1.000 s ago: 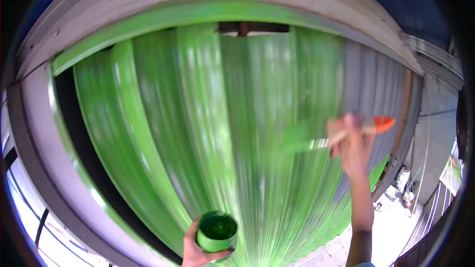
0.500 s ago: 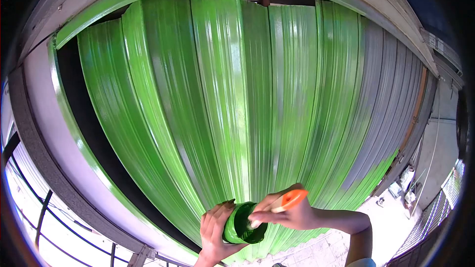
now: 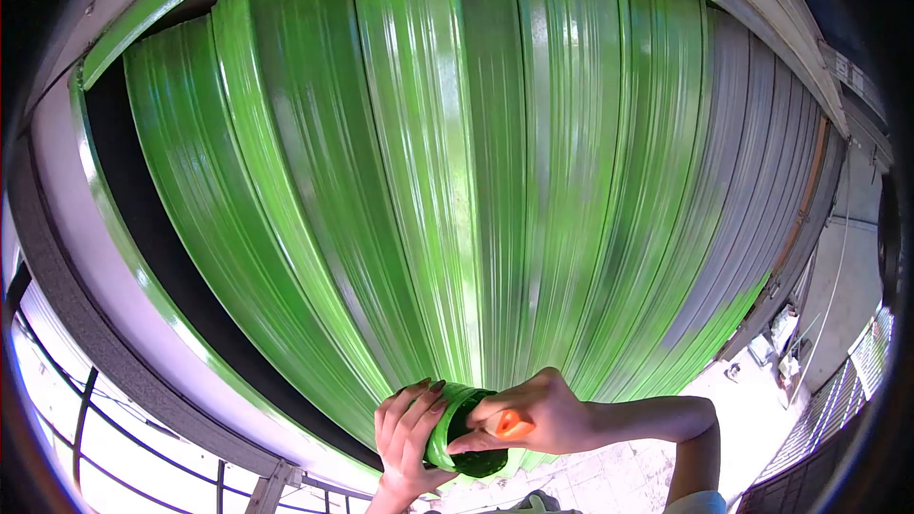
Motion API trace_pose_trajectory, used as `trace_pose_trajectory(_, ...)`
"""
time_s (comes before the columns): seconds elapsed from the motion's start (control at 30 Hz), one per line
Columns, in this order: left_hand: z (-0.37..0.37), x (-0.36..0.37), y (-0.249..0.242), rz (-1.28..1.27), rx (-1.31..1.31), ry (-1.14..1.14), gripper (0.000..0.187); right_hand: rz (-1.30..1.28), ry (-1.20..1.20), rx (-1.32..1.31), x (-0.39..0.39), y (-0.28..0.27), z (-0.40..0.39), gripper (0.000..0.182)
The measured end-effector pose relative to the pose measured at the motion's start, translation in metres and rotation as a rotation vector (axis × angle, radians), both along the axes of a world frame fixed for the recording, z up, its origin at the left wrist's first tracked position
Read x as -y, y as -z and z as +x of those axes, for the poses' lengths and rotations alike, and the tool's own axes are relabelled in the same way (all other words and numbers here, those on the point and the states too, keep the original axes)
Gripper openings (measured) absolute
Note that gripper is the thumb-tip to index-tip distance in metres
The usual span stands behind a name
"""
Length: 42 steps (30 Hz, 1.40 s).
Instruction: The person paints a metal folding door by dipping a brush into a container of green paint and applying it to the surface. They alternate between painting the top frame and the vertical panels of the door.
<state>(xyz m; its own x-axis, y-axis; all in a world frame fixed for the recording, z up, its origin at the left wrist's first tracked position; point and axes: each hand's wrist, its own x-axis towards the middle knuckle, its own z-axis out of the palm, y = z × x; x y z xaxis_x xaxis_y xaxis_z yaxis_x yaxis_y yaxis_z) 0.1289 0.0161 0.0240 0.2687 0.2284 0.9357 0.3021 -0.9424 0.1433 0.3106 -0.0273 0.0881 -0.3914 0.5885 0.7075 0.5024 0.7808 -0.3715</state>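
My left hand (image 3: 407,433) wraps round a paint pot (image 3: 440,444) smeared with green, its mouth tilted to the right. With its fingers closed, my right hand (image 3: 557,416) grips a paintbrush (image 3: 515,425) whose handle ends in orange. The brush's bristles are down in the pot and cannot be seen. Behind both hands rises a ribbed metal panel (image 3: 405,133), coated in glossy green over most of its width. Toward its right side the ribs are grey (image 3: 762,114), with patchy green along the border.
A pale frame edged in green borders the panel, with a dark gap (image 3: 181,228) at the left. Black railing bars (image 3: 82,409) stand at lower left. Below lies a bright tiled floor (image 3: 619,481). Assorted items (image 3: 785,333) and a hanging cord (image 3: 838,276) are at the right.
My right hand has pushed the brush deeper into the pot and turned it, so the orange end now points toward me. The view has tilted slightly downward.
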Motion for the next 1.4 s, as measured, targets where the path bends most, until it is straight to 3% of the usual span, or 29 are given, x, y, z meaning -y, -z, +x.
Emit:
trace_pose_trajectory(0.27,0.0,-0.001,0.001,-0.009,0.016,0.005,0.064,-0.116,-0.018,0.094,0.003,-0.008,0.007,0.022)
trace_pose_trajectory(0.37,-0.001,-0.001,0.002,-0.036,-0.004,-0.052,0.07,-0.112,-0.02,-0.132,0.007,-0.014,0.008,0.024)
trace_pose_trajectory(0.4,-0.001,-0.003,0.003,-0.056,0.003,-0.057,0.072,-0.145,-0.124,-0.225,0.007,-0.019,0.012,0.019)
trace_pose_trajectory(0.5,0.0,-0.002,0.001,-0.123,0.015,-0.075,0.077,-0.4,-0.135,-0.438,0.016,-0.023,0.019,0.017)
trace_pose_trajectory(0.53,0.001,0.0,-0.002,-0.146,0.013,-0.078,0.078,-0.554,-0.132,-0.466,0.02,-0.028,0.021,0.018)
trace_pose_trajectory(0.63,0.003,0.0,-0.003,-0.176,0.005,-0.079,0.082,-0.54,-0.123,-0.432,0.021,-0.022,0.03,0.019)
trace_pose_trajectory(0.7,0.004,0.002,-0.002,-0.211,0.028,-0.069,0.086,-0.342,-0.13,-0.125,0.018,-0.028,0.033,0.017)
trace_pose_trajectory(0.77,0.005,0.007,-0.004,-0.329,-0.036,-0.062,0.09,-0.085,-0.166,0.002,0.016,-0.027,0.034,0.022)
trace_pose_trajectory(0.83,0.011,0.009,-0.004,-0.486,0.127,0.111,0.089,0.208,-0.217,0.198,0.011,-0.023,0.037,0.036)
trace_pose_trajectory(0.93,0.0,0.016,-0.011,-0.51,0.036,0.049,0.084,0.417,-0.069,0.541,0.02,-0.025,0.035,0.038)
trace_pose_trajectory(1.03,0.0,0.016,-0.011,-0.643,0.07,0.116,0.081,-0.463,-0.01,0.941,0.04,-0.054,0.027,0.055)
trace_pose_trajectory(1.07,0.0,0.017,-0.012,-0.644,0.078,0.105,0.081,0.489,0.018,0.749,0.036,-0.025,0.038,0.044)
trace_pose_trajectory(1.17,-0.001,0.018,-0.02,-0.658,0.096,0.142,0.079,0.847,0.053,0.447,0.039,-0.04,0.041,0.025)
trace_pose_trajectory(1.2,-0.001,0.017,-0.022,-0.668,0.1,0.165,0.079,0.872,0.133,0.513,0.032,-0.044,0.051,0.035)
trace_pose_trajectory(1.27,-0.003,0.015,-0.019,-0.655,0.099,0.175,0.077,0.841,0.12,0.267,0.017,-0.054,0.072,0.032)
trace_pose_trajectory(1.33,-0.003,0.016,-0.021,-0.63,0.105,0.187,0.075,-0.062,0.633,0.235,0.056,-0.128,0.085,0.016)
trace_pose_trajectory(1.4,-0.003,0.014,-0.019,-0.625,0.11,0.203,0.074,0.53,0.389,-0.295,0.035,-0.157,0.109,0.017)
